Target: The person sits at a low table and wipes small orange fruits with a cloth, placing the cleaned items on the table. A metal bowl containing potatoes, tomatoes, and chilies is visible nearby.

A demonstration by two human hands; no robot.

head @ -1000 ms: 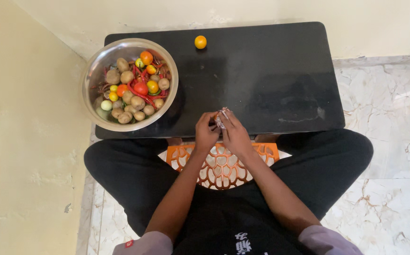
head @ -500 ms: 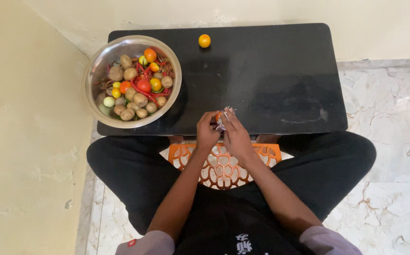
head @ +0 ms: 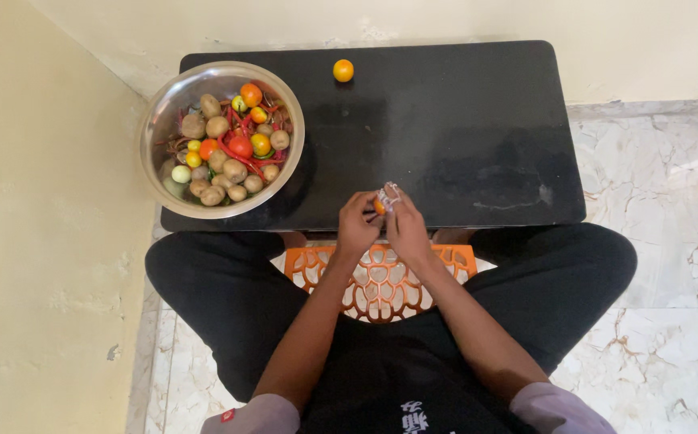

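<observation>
My left hand and my right hand meet over the near edge of the black table. Between the fingertips sits a small orange tomato, and my right hand's fingers pinch a crumpled bit of clear wrap around it. A second small orange tomato lies alone at the far edge of the table. At the left end stands a steel bowl filled with small potatoes, red chillies and several small tomatoes.
An orange openwork stool shows between my legs under the table's near edge. A cream wall runs along the left and the far side. Marble floor lies to the right.
My hands have kept working the wrap around the tomato at the table's near edge, with small finger shifts. The view drifted slightly. Bowl and far tomato have not moved.
</observation>
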